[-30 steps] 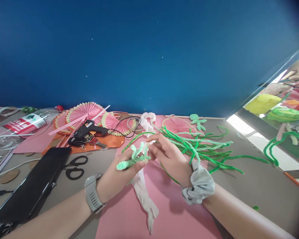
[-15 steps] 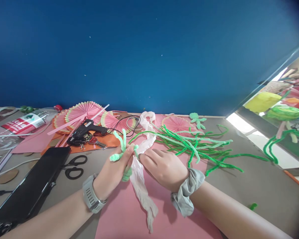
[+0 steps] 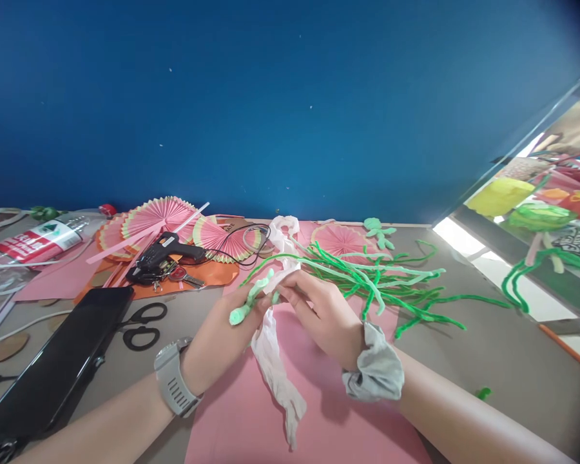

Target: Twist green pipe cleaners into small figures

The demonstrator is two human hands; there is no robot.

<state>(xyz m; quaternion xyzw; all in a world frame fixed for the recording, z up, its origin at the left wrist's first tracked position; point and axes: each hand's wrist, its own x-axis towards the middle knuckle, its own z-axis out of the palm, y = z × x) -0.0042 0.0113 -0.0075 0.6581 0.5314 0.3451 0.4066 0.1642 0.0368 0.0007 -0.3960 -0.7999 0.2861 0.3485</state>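
My left hand (image 3: 229, 328) is closed round a light green pipe-cleaner piece (image 3: 240, 314). Its coiled end and bent lengths stick out past the thumb and fingers; the rest is hidden in the hand. My right hand (image 3: 321, 309) is pinched close beside it, its fingertips on a short green end of the same piece. Under both hands a crumpled white strip (image 3: 278, 374) lies over the pink sheet (image 3: 241, 419). Just beyond my right hand is a loose heap of green pipe cleaners (image 3: 357, 277).
At the left lie a black phone (image 3: 58, 361), scissors (image 3: 142, 325), a glue gun (image 3: 167, 254) with keys, and a plastic bottle (image 3: 38, 241). Pink paper fans (image 3: 159, 219) rest along the blue wall (image 3: 270, 109). A small green pipe-cleaner figure (image 3: 379, 232) sits at the back right.
My left hand has turned, swinging the green piece so its upright ends now lean right and lie lower. My right hand has rotated and moved slightly right and up, fingertips still near the piece.
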